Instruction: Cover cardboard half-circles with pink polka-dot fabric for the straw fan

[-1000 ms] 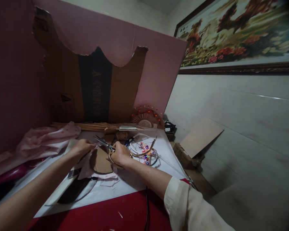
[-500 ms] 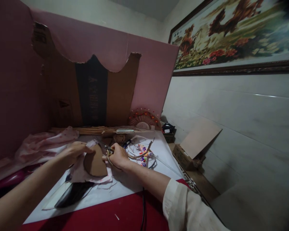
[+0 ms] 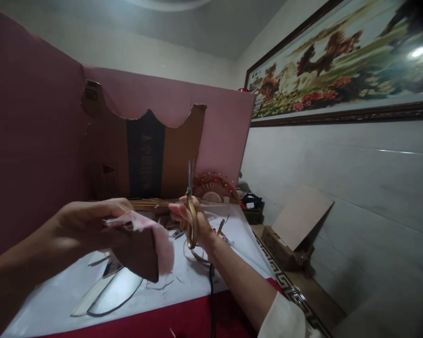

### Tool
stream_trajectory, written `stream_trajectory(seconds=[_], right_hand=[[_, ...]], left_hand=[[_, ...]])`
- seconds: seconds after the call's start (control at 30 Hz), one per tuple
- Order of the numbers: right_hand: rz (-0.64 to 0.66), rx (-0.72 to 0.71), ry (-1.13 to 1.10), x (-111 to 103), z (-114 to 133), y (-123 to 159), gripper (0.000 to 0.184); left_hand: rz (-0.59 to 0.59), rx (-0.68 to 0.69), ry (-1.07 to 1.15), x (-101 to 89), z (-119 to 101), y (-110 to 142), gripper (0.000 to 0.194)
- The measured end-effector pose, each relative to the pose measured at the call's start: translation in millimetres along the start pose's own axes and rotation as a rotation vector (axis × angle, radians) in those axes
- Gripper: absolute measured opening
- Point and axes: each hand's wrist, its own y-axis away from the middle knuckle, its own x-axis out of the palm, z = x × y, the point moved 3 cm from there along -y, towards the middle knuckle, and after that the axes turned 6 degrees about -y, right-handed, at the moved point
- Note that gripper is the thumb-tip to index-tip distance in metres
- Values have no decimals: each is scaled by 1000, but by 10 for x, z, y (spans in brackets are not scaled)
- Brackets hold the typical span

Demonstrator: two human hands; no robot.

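Observation:
My left hand (image 3: 88, 225) is raised above the table and closed on a brown cardboard shape (image 3: 141, 256) wrapped in pink fabric (image 3: 158, 239). To its right, my right hand (image 3: 193, 220) grips gold-handled scissors (image 3: 190, 206), blades pointing straight up and closed. The two hands are a short way apart, both lifted off the white sheet (image 3: 183, 286) that covers the table.
A pink-and-brown cardboard backdrop (image 3: 155, 145) stands behind the table. A fan-shaped ornament (image 3: 213, 185), bamboo sticks (image 3: 151, 203) and curved strips lie on the table. A black cable (image 3: 211, 300) hangs over the red front edge. A cardboard box (image 3: 285, 244) sits at the right wall.
Both hands rose off the table. My left hand lifted the cardboard and fabric toward the camera; my right hand swung the scissors from lying flat to pointing up.

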Motion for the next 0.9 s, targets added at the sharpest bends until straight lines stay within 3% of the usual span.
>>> stream_trajectory(seconds=[0.1,0.2,0.4,0.57,0.67,0.77,0.9], right_hand=[[134,-69,-115,124,152,100,67],[229,-59,-170,208,240,256,65],[131,-144,11,246,436,474,54],[19,-253,149,234,523,522,44],[6,-347,130,223,533,520,37],[11,-338,89,220,536,514,41],[-6,-323,80,220,544,532,42]], left_hand=[[70,1,60,63,-128,32,21],[69,18,61,89,-48,-22,29],[70,-31,108,195,121,-103,32],[77,70,98,345,-43,-108,25],[64,20,97,407,-151,-87,29],[77,-27,76,466,-214,-81,34],[-49,9,-101,508,-239,-143,33]])
